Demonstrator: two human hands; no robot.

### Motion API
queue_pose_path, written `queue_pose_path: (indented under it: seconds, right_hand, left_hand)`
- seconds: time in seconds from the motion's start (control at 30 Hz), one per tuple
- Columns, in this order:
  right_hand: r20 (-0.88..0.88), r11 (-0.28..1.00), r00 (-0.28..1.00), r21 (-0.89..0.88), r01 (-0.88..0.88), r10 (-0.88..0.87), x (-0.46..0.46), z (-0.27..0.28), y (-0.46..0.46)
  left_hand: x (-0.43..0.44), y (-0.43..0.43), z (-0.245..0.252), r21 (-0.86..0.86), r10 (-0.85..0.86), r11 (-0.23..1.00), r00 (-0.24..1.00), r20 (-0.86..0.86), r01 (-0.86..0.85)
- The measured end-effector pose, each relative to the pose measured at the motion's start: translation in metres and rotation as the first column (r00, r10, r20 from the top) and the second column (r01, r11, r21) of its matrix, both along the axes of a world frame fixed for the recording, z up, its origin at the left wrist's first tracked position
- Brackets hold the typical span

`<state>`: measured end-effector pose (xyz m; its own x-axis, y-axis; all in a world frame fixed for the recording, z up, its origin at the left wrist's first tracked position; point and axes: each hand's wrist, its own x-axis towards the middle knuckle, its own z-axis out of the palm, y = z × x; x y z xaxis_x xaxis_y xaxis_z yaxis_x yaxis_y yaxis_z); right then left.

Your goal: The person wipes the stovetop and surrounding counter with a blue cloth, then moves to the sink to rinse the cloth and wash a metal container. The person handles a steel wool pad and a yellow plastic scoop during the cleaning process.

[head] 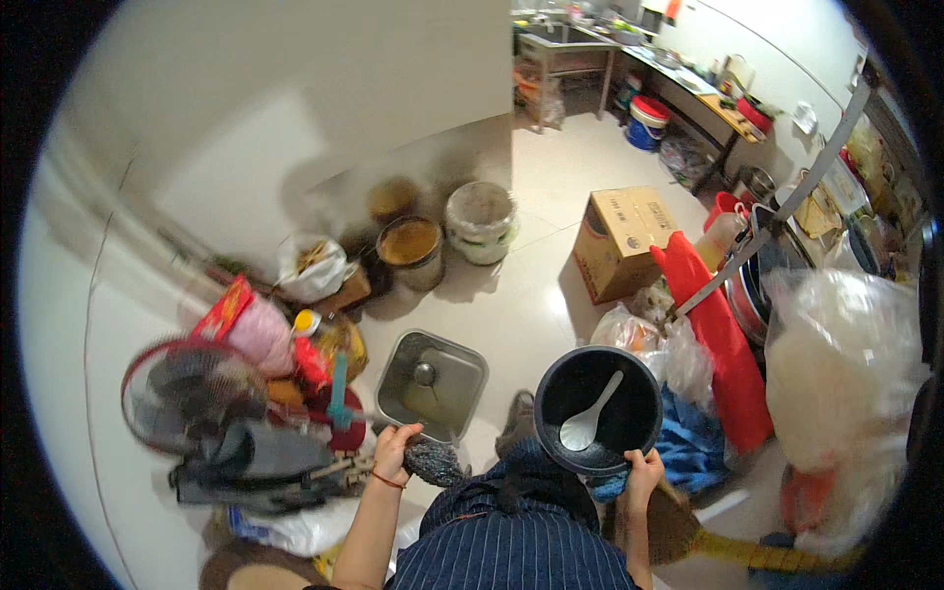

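Observation:
My right hand [644,470] grips the near right rim of a round dark inner pot [549,398], tilted towards me above my lap. A pale rice paddle [581,428] lies inside it. Blue knitted-looking fabric [608,487] shows under the pot beside that hand. My left hand [394,451] is closed on a dark, speckled, knitted-looking cloth [436,463]; the fingers partly hide the grip. Just beyond it, a square metal basin [472,369] stands on the floor. Cloudy liquid [424,405] and a round metal ladle [424,375] are in the basin.
A bucket of brown contents [411,242] and a whitish bucket [481,221] stand by the wall. A cardboard box [627,228], red fabric [712,346] and plastic bags [841,369] crowd the right. An electric fan [195,391] lies at left. A sink [560,35] is at back.

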<state>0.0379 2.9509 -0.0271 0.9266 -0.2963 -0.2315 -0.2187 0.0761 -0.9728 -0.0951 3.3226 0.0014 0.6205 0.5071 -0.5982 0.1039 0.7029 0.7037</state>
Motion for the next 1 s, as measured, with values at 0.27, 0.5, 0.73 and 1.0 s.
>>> queue_pose_path:
  seconds: [0.27,0.5,0.73,1.0]
  right_hand:
    - [-0.039,0.988,0.987,-0.023,0.152,-0.153,0.219,0.004,0.077]
    - [0.047,0.985,0.989,0.104,0.138,-0.143,0.427,0.022,0.14]
    - [-0.003,0.932,0.954,0.209,0.295,-0.301,0.611,0.026,0.185]
    - [0.005,0.745,0.75,0.119,0.656,-0.662,0.763,0.008,0.171]
  left_hand:
    - [0.236,0.091,-0.003,0.112,0.03,0.993,0.997,-0.071,-0.022]
    - [0.436,0.158,-0.009,0.014,-0.014,1.0,0.998,0.055,0.014]
    - [0.667,0.216,-0.022,0.04,-0.141,0.989,0.99,0.017,0.141]
    - [0.954,0.249,-0.006,0.004,-0.337,0.941,0.941,0.039,0.337]
